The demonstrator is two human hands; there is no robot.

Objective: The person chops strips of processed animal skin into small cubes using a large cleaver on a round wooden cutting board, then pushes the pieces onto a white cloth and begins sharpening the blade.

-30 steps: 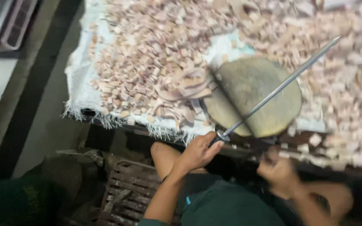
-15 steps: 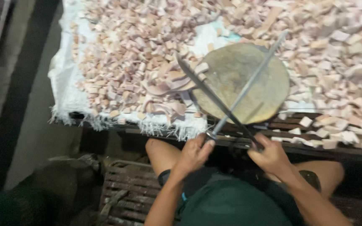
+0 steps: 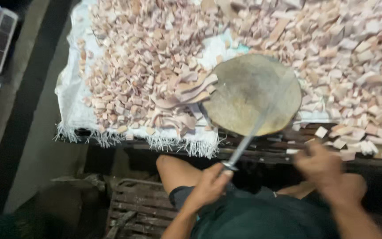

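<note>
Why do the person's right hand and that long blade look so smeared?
Head view: the right hand and the knife are streaked by motion blur; the left hand on the handle is sharper. The round chopping block is softly lit, while the space below the table lies in shadow.

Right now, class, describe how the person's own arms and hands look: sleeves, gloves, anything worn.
Both the left hand and the right hand are bare, without gloves. The forearms show no sleeves. No watch, ring or band can be made out, though the right hand is blurred.

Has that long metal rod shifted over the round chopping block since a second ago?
Yes. The metal rod, held in the left hand, pointed well past the round chopping block; now its blurred tip stops over the block.
</note>
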